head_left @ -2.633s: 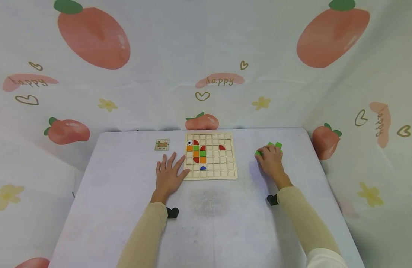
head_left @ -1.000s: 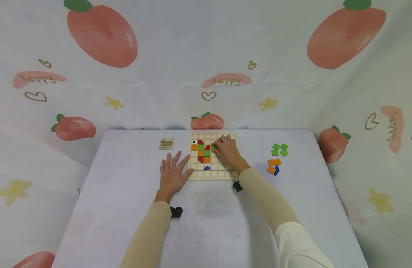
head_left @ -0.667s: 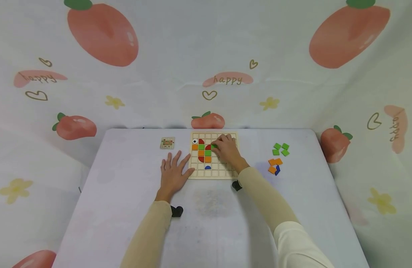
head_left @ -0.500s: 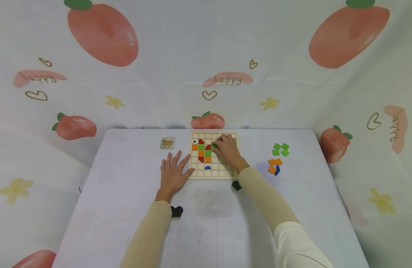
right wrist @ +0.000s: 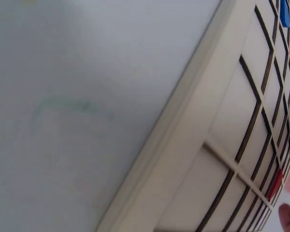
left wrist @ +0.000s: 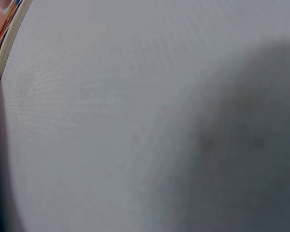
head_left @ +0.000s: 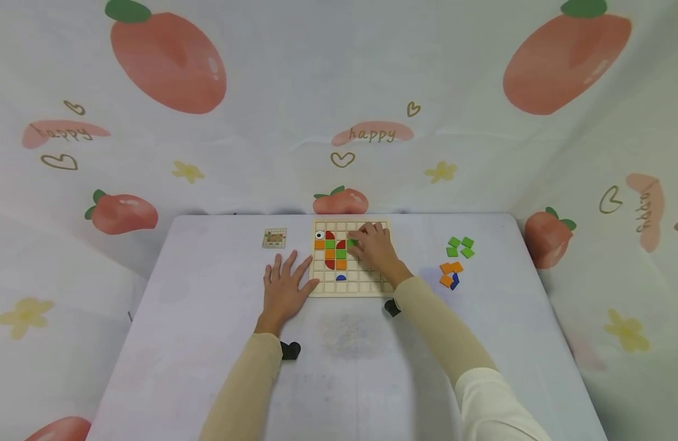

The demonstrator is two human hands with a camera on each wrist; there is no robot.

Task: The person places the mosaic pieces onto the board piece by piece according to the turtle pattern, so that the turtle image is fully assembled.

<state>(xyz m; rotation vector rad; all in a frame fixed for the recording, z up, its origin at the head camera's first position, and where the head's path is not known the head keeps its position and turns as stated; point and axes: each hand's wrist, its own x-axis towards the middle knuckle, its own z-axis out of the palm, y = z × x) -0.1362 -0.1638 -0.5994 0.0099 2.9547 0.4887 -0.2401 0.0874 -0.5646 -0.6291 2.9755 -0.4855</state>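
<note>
A wooden grid board [head_left: 350,296] lies on the table, partly filled with coloured pieces. My right hand [head_left: 376,248] is over its right half and pinches a green square tile [head_left: 351,242] at a cell just right of a red quarter-round piece [head_left: 341,244]. My left hand [head_left: 285,291] lies with fingers spread on the table, its thumb touching the board's left edge. An eye tile [head_left: 319,235], orange squares, green squares and a blue half-round piece [head_left: 341,278] sit in other cells. In the right wrist view a red piece [right wrist: 275,184] shows near my fingertips; the head view hides it behind the hand.
Loose green tiles [head_left: 453,242] lie right of the board. Orange tiles [head_left: 455,267] and a blue piece [head_left: 455,281] lie just nearer, some touching. A small picture card [head_left: 274,238] rests left of the board. A patterned cloth rises behind the table.
My right hand has moved left from the loose green tiles to the board, bringing one green tile. Over the last second it stays nearly still there. My left hand keeps its place.
</note>
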